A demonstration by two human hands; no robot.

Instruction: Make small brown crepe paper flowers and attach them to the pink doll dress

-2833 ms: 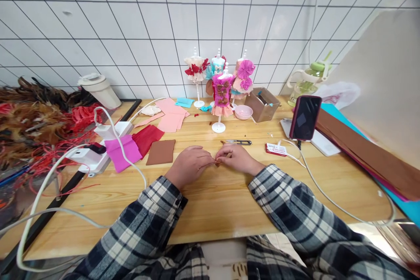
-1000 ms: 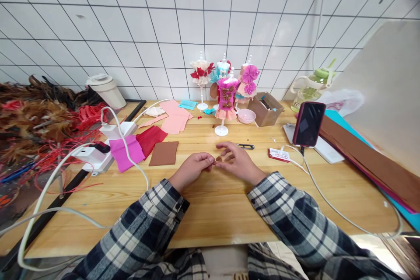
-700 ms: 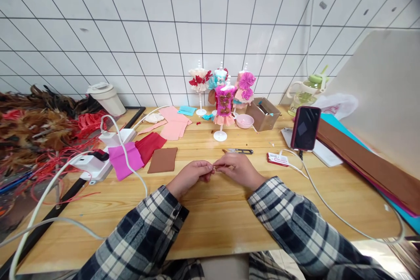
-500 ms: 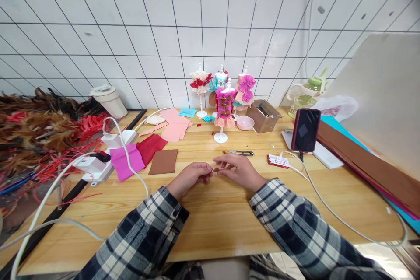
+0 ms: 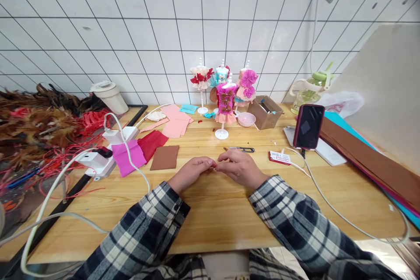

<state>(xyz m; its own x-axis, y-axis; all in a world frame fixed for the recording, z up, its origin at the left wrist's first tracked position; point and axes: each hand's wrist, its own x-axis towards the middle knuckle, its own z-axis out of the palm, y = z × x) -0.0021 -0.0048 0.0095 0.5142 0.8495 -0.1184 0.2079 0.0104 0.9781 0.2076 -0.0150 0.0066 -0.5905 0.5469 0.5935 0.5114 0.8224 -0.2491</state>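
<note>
My left hand point(image 5: 193, 173) and my right hand point(image 5: 241, 168) meet above the front middle of the table, fingertips pinched together. Between them is a tiny brown piece, almost wholly covered by the fingers now; whether it is paper or cloth I cannot tell. Just beyond my right hand lie small black thread snips point(image 5: 242, 149). A square brown sheet point(image 5: 164, 158) rests to the left of my left hand. Farther back stands a small white dress form point(image 5: 226, 98) in a magenta top with brown bows and a pink skirt.
Several more dressed forms point(image 5: 201, 79) stand behind, near a pink bowl point(image 5: 246, 119) and a box point(image 5: 265, 113). Magenta sheet point(image 5: 128, 157), red sheet point(image 5: 152, 145) and power strip point(image 5: 98, 164) lie left. A phone point(image 5: 308, 127) and long brown sheets point(image 5: 367, 153) are right.
My fingertips have drawn closer, and my right fingers have curled in over the small brown piece, which showed between the hands before. The view has tilted slightly down.
</note>
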